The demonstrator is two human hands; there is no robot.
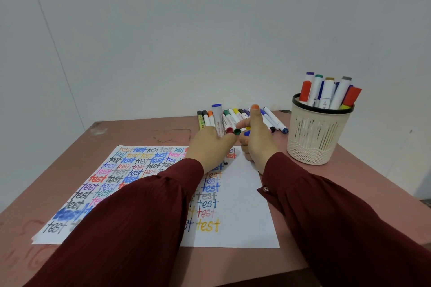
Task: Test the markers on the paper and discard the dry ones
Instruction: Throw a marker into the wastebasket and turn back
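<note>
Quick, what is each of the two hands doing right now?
Left hand: holds the grey marker with the blue end.
Right hand: curled round a small blue piece, likely a cap.

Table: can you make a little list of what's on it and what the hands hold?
Paper: many colourful "test" words
Left hand: holds a grey marker with a blue end
Right hand: curled round a small blue thing, maybe a cap
Loose markers: lying in a row behind the hands
Basket: holds upright markers
</note>
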